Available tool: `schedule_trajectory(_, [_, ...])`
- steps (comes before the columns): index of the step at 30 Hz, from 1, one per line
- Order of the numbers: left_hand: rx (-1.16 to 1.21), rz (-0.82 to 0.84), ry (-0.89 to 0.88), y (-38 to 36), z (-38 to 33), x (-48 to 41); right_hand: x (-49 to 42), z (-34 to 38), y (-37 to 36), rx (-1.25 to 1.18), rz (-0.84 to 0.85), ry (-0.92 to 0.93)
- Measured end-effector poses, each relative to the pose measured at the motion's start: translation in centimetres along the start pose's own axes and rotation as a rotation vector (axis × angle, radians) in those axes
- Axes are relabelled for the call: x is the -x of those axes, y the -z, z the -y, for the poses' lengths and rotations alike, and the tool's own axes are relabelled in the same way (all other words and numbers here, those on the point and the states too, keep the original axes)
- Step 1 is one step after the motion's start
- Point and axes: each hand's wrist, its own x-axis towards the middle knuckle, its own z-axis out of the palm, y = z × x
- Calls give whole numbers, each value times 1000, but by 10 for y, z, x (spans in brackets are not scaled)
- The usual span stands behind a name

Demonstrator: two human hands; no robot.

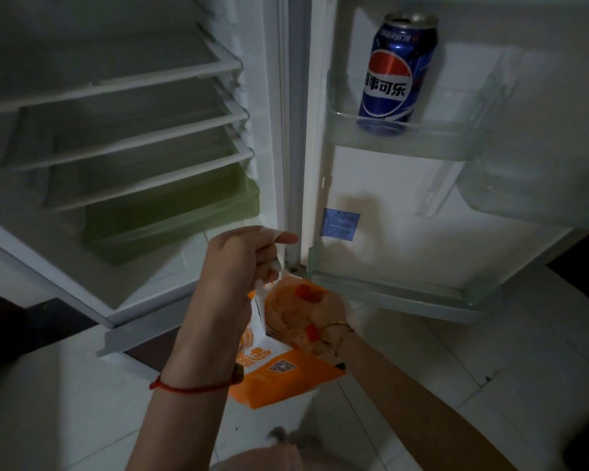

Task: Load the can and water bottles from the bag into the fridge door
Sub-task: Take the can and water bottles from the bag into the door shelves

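Note:
A blue cola can stands upright in the upper clear shelf of the open fridge door. An orange and white plastic bag hangs low in front of the fridge. My left hand is shut on the bag's white handle and holds it up. My right hand is inside the bag, seen only through the thin orange plastic; what it touches is hidden. No water bottle shows.
The lower door shelf holds nothing visible. Inside the fridge are several glass shelves and a green drawer. A clear bin hangs at the door's right edge. White floor tiles lie below.

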Motion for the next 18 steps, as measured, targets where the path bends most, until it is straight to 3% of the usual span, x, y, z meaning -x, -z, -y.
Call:
schedule_trajectory(12, [93,-59,-3,20,-2,0,20,-13,-10,197,-198,169])
schedule_trajectory(15, [89,-74,-9,21,-3,-1,37,-14,-8,66,-283,316])
schedule_trajectory(18, [86,-48,-6,17,-4,-2,57,-6,4,118,-377,512])
